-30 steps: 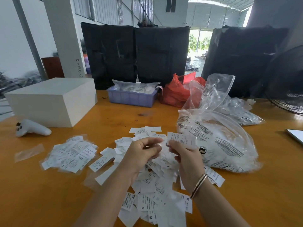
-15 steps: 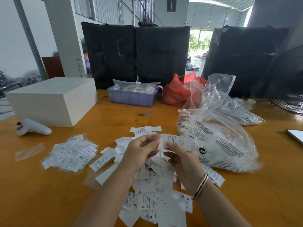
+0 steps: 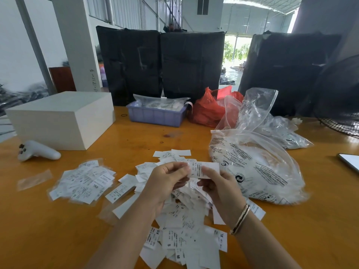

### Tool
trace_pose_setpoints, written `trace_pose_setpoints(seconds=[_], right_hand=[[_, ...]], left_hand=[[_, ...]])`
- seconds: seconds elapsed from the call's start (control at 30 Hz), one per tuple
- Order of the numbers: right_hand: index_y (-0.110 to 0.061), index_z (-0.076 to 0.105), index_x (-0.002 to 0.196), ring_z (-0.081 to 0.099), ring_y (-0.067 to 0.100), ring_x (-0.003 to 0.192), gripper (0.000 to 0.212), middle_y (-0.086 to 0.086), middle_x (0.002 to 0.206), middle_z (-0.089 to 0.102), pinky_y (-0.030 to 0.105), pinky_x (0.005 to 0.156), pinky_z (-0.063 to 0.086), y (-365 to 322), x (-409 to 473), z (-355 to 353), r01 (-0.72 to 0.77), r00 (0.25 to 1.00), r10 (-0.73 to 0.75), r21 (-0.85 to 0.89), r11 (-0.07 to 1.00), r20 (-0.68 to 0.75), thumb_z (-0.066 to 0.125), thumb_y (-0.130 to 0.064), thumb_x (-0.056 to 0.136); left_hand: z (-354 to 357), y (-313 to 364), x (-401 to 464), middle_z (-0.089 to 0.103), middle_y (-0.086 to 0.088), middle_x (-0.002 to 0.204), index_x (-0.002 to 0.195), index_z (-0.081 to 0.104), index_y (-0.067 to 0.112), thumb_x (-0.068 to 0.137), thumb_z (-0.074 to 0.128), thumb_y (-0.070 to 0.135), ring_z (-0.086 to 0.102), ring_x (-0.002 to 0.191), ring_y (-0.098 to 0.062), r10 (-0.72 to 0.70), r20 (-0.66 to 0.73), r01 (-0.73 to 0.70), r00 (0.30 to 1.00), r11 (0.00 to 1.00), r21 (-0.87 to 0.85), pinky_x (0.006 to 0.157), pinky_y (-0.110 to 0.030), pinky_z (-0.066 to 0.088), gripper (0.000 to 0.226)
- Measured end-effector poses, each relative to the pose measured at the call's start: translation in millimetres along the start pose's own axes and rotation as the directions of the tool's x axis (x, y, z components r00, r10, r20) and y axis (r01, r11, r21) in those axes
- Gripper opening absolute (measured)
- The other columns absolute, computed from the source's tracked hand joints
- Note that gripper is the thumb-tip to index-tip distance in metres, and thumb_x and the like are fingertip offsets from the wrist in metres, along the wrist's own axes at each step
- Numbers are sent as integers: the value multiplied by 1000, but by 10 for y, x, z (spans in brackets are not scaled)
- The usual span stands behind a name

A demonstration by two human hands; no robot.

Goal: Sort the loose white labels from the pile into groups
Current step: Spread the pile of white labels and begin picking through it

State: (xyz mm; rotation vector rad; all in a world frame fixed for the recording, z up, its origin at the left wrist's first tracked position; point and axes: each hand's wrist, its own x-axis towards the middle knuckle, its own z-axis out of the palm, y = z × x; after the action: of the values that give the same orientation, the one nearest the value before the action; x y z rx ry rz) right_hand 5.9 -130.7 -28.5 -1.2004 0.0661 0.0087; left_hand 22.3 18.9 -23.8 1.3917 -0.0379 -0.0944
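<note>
A pile of loose white labels (image 3: pixel 182 230) with printed size letters covers the orange table in front of me. Above it, my left hand (image 3: pixel 167 179) and my right hand (image 3: pixel 219 185) both pinch one white label (image 3: pixel 202 168), held flat between them. A sorted group of labels (image 3: pixel 85 181) lies on clear film to the left. Two single labels (image 3: pixel 120 191) sit between that group and the pile.
A large clear bag of labels (image 3: pixel 258 167) lies right of my hands, more clear bags behind it. A white box (image 3: pixel 62 119) and white controller (image 3: pixel 37 151) are at left. A purple tray (image 3: pixel 155 115) and red bag (image 3: pixel 211 109) stand behind. A phone (image 3: pixel 349 161) lies far right.
The label held by my right hand has come down and turned flat, and my left hand now pinches its other end.
</note>
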Motion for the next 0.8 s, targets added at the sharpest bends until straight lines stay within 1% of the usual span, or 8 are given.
trace_pose_setpoints(seconds=[0.1,0.17,0.27,0.37,0.5,0.6,0.7,0.8], right_hand=[[-5,70,86,64,14,60,10,8,75,72,22,56,52,0,-12,-19,75,997,-75,-118,990,1,68,-15,82],[-9,70,80,63,12,59,6,4,69,71,22,58,53,2,-23,-13,117,993,-117,-212,970,14,68,-15,83],[-9,66,75,56,5,52,12,-5,57,63,16,51,47,4,-26,-1,181,983,-183,-334,925,27,69,-18,81],[-6,62,77,50,3,49,21,-9,53,57,13,48,44,37,-32,21,225,972,-235,-424,877,29,68,-25,82],[-17,60,93,57,6,52,8,-5,63,67,14,49,45,56,-25,38,295,942,-333,-383,876,-36,61,-23,87],[-15,63,85,61,7,55,1,-2,66,69,16,53,49,71,-13,30,339,916,-397,-406,849,-65,63,-14,86],[-20,65,77,63,5,57,8,-4,66,69,18,54,51,148,-23,66,349,912,-410,-505,789,-11,66,-16,84],[-29,68,79,58,2,54,10,-7,63,67,14,51,46,210,-32,80,399,868,-492,-673,622,60,64,-23,87]], left_hand=[[1,13,-13,75,2,85,87,76,21,85,67,24,70,74,-6,3,2,-3,1000,1000,23,64,-18,52,9],[3,17,-19,75,3,86,85,77,25,85,66,26,70,77,-6,6,1,-6,1000,999,35,66,-20,52,11],[1,21,-16,75,2,87,86,77,23,83,69,25,69,81,-10,-1,-3,1,1000,999,49,65,-20,52,9],[2,18,-24,73,1,84,83,77,26,81,72,22,70,74,-9,6,7,-7,1000,996,91,62,-18,53,6],[-14,17,-12,75,2,80,77,76,28,79,74,20,70,70,-8,8,-53,-5,999,999,53,59,-17,53,8],[-7,14,-3,74,6,78,76,76,32,76,76,26,69,70,-7,10,-69,-6,998,998,61,61,-20,53,7],[5,0,-10,73,9,77,77,74,39,74,77,32,69,72,-7,26,-73,-16,997,991,132,66,-24,55,8],[-12,-7,-5,72,4,88,77,74,37,76,76,32,66,86,-15,43,-104,-26,994,987,160,64,-25,53,6]])
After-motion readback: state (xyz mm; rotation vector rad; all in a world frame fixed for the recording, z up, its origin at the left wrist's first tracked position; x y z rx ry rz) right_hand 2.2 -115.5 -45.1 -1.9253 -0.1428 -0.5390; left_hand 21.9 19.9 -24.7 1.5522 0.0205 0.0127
